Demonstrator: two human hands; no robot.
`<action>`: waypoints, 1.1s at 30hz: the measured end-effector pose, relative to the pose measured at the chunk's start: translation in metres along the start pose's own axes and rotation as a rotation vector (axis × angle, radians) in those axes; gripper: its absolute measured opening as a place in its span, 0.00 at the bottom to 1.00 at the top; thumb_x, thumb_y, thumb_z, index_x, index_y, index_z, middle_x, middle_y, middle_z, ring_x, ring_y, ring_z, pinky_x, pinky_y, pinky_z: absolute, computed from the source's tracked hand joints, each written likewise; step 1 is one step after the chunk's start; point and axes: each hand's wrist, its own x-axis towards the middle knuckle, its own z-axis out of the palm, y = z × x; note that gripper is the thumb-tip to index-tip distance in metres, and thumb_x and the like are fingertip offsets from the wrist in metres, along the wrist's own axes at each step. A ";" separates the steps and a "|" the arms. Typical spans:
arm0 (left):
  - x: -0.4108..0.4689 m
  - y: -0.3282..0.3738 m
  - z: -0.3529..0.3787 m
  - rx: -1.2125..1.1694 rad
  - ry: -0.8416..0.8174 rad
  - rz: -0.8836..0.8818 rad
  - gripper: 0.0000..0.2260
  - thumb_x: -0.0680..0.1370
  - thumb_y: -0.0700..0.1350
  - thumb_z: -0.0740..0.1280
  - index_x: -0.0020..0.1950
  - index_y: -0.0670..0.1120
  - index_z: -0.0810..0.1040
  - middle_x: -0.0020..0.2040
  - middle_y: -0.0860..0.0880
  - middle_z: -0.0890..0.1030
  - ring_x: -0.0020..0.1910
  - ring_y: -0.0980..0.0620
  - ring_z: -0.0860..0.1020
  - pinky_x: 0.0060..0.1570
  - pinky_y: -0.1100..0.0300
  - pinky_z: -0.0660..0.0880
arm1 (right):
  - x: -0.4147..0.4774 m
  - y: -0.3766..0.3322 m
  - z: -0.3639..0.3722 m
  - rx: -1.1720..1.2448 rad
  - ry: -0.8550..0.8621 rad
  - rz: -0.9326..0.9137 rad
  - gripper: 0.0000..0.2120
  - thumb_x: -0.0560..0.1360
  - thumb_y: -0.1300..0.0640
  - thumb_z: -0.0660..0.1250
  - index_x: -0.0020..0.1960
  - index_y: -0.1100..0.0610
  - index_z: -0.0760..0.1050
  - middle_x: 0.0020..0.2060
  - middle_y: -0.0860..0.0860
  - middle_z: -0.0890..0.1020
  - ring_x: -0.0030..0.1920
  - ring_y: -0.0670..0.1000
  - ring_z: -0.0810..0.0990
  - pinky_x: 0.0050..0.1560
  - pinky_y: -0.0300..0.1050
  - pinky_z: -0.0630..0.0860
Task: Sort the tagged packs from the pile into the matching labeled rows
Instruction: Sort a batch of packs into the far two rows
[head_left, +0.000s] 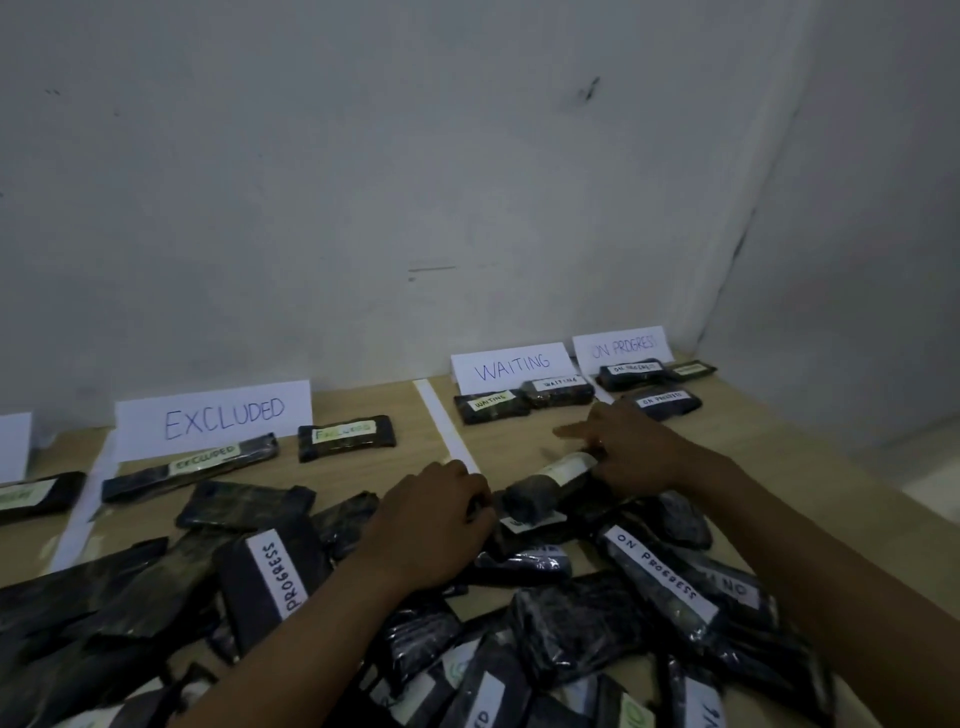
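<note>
A pile of dark plastic-wrapped packs with white tags covers the near part of the wooden table. My right hand grips one dark pack by its white-tagged end and holds it tilted above the pile; the index finger points left. My left hand lies curled on the pile just left of that pack, fingers on a pack beneath. At the back stand paper signs: EXCLUDED, WAITING and ON PROGRESS, each with tagged packs in front.
White paper strips divide the table into rows. A further sign shows partly at the far left with a green-tagged pack. Grey walls close the back and right. Bare wood lies between the WAITING packs and the pile.
</note>
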 end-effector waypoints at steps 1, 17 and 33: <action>0.000 0.000 0.001 0.003 0.009 0.003 0.14 0.81 0.56 0.55 0.57 0.54 0.77 0.49 0.53 0.74 0.50 0.52 0.72 0.45 0.55 0.70 | -0.001 -0.003 -0.003 -0.028 -0.022 -0.007 0.30 0.65 0.48 0.60 0.68 0.43 0.71 0.47 0.49 0.68 0.55 0.54 0.68 0.56 0.47 0.66; 0.000 -0.003 0.002 -0.084 0.019 -0.011 0.10 0.80 0.59 0.57 0.52 0.59 0.76 0.47 0.58 0.72 0.48 0.56 0.71 0.47 0.56 0.72 | -0.028 0.004 -0.004 0.613 0.440 -0.033 0.26 0.60 0.68 0.79 0.51 0.49 0.75 0.51 0.46 0.77 0.50 0.40 0.78 0.42 0.34 0.78; 0.000 -0.001 0.002 -0.088 0.025 -0.022 0.10 0.80 0.59 0.57 0.52 0.59 0.76 0.47 0.58 0.73 0.49 0.57 0.71 0.46 0.58 0.70 | -0.008 0.018 -0.006 0.569 0.501 0.087 0.25 0.63 0.65 0.77 0.55 0.48 0.75 0.53 0.51 0.75 0.54 0.50 0.75 0.55 0.50 0.76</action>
